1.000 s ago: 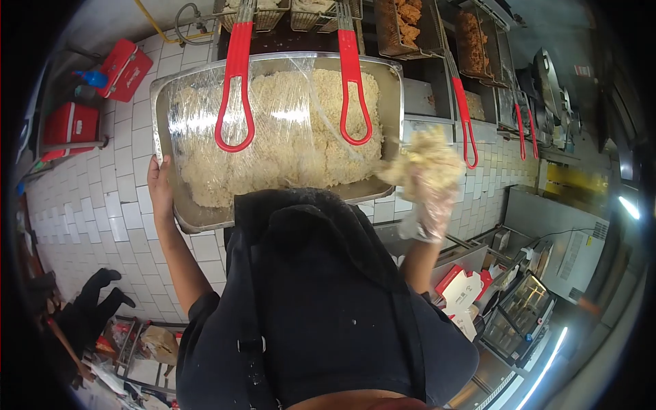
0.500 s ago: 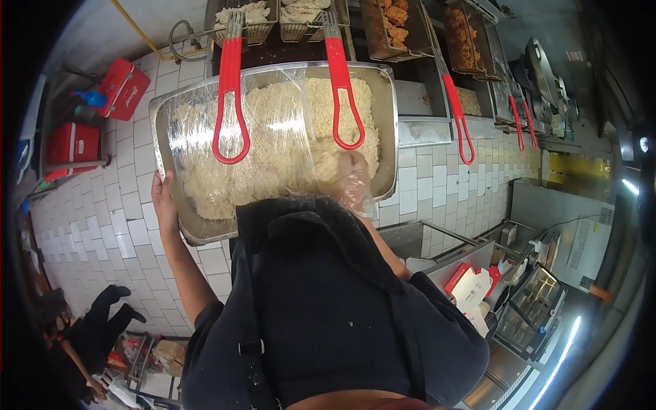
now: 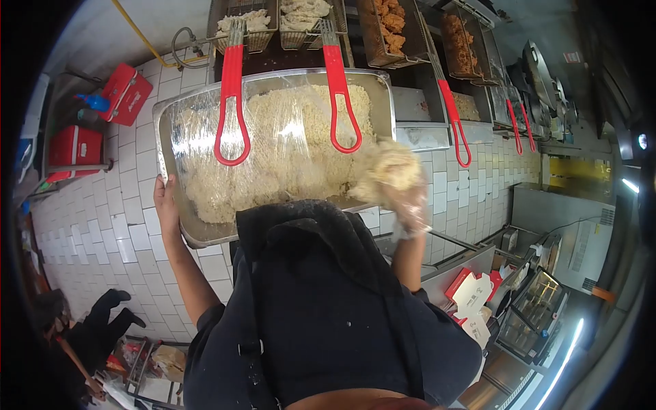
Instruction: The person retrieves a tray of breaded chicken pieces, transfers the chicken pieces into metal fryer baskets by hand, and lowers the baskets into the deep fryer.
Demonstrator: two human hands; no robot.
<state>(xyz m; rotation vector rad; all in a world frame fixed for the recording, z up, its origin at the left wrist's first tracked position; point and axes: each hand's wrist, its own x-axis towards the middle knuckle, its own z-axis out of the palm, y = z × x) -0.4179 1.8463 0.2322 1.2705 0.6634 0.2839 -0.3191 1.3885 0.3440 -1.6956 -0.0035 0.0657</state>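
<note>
A large metal tray tilts in front of me. It is full of pale, grainy food, largely under clear plastic wrap. My left hand grips the tray's left edge, thumb up at the rim. Off the tray's right front corner, my right hand, in a clear plastic glove, is closed under a big clump of the pale grainy food. Motion blurs that hand, and its fingers are partly hidden. Two red basket handles hang over the tray.
Behind the tray, fryer baskets hold pale coated pieces and browned fried pieces. More red handles jut out at the right. Red coolers stand left. Another person's legs show lower left. Open boxes lie lower right.
My right hand has come out of the tray and swung right with a clump of the grainy food. The plastic wrap now reaches farther right over the food. My left hand stays on the tray.
</note>
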